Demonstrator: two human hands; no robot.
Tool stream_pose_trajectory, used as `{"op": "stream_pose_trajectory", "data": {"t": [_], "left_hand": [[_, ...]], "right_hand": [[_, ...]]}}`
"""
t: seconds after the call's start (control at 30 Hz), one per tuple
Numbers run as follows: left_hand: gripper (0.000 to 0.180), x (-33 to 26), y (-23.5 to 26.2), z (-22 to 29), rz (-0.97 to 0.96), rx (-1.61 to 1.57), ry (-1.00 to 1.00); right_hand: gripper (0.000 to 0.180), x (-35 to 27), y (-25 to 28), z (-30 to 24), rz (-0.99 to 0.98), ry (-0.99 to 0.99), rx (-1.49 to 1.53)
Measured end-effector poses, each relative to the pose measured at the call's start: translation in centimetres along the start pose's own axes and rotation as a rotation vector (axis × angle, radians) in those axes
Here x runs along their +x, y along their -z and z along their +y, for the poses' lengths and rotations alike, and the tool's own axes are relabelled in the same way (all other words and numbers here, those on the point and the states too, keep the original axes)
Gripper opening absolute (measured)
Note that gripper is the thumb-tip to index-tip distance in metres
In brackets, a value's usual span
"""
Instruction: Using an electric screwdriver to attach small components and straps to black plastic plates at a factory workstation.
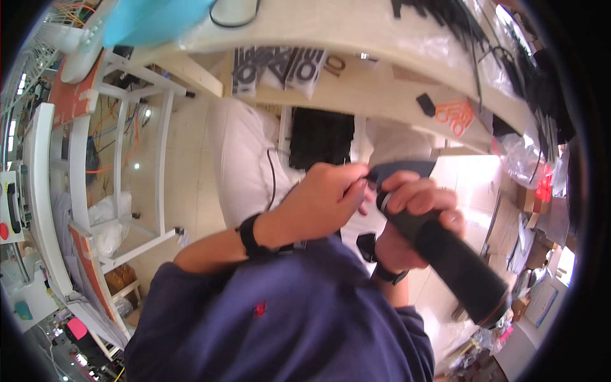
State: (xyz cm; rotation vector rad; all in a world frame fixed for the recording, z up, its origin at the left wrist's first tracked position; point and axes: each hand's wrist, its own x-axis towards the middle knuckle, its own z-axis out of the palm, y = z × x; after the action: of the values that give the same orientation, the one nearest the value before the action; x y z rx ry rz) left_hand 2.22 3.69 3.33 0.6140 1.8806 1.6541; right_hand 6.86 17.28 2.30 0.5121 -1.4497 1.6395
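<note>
My right hand (420, 197) is wrapped around a black cylinder (461, 267), which slants down to the right and has a thin reddish ring near its far end. Its kind does not show clearly. At its upper left end, my left hand (321, 194) is closed in a pinch, fingertips close to a dark flat piece (404, 169). What the left fingertips hold is too small and blurred to make out. Both hands are above my lap, in front of the table edge. A dark band circles each wrist.
A pale table (331, 25) spans the far side, its lower ledge carrying patterned black-and-white packets (280, 70) and an orange-printed piece (455, 118). A black stack (321, 137) sits below. White metal frames (162, 159) stand left; boxes and plastic bags (519, 159) crowd the right.
</note>
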Motion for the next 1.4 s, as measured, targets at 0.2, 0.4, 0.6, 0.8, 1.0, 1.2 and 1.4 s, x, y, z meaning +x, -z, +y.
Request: {"op": "stream_pose_trajectory", "data": {"t": [0.2, 0.4, 0.6, 0.8, 1.0, 1.2, 1.4], "left_hand": [[0.018, 0.2, 0.2, -0.5, -0.058, -0.076, 0.066], [0.019, 0.3, 0.5, -1.4, -0.109, -0.178, 0.181], [0.019, 0.3, 0.6, -2.2, -0.091, -0.242, 0.238], [0.021, 0.4, 0.4, -2.4, -0.021, -0.319, 0.272], [0.027, 1.3, 1.1, -2.8, -0.047, -0.244, 0.282], [0.038, 5.8, 6.2, -4.5, 0.129, 1.0, 0.033], [0.023, 9.4, 12.3, 6.7, 0.452, 0.876, -0.239]], "right_hand": [[0.042, -0.8, -0.4, -0.1, 0.071, -0.066, -0.06], [0.046, -1.0, -0.3, 0.5, 0.006, -0.037, -0.094], [0.053, -1.4, 0.0, 1.8, -0.073, 0.006, -0.087], [0.054, -1.8, 0.0, 2.6, -0.078, 0.061, -0.029], [0.053, -1.7, 0.2, 2.4, -0.091, -0.018, -0.105], [0.059, -2.0, 1.2, 2.5, 0.031, -0.069, -0.118], [0.053, -2.1, 1.9, 2.5, 0.06, -0.111, -0.13]]}}
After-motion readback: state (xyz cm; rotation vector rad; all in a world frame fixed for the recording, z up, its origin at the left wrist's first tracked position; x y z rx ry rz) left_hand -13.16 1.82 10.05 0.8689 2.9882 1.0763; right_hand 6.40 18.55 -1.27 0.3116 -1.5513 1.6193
